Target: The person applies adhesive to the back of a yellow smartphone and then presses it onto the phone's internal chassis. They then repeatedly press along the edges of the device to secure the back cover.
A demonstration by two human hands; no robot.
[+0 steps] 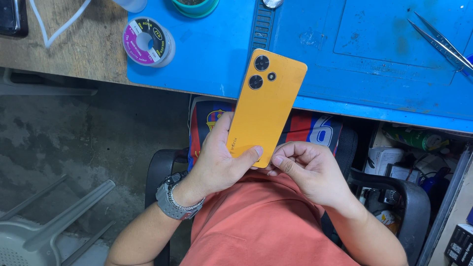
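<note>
Head view, looking down on a seated person's lap with the glossy orange slab-shaped smartphone (266, 106) as the fixed reference for everything else. Far to the phone's left and low in the picture stands a pale grey plastic chair frame (44, 221) on the concrete floor. Up and left of the phone, a small spool of solder wire with a purple label (148, 41) rests on the corner of the blue rubber work mat (212, 54), which covers the wooden bench top. Left of the phone's lower end, the left hand (217, 160), a grey metal wristwatch (175, 197) on its wrist, is clasped round the phone: fingers wrapped along its left edge, thumb pressed flat across the bottom of its back. The phone itself is held back side up (camera lenses showing near the top), tilted so its upper end overlaps the mat's front edge and its lower end sits over the person's lap above the coral-orange shirt (261, 226). Immediately right of the phone's lower corner, the right hand (308, 170) has its fingers curled inward, fingertips touching that bottom corner; whether it truly pinches the edge cannot be told. Far up and right of the phone, slim metal tweezers (438, 42) lie on the mat.
</note>
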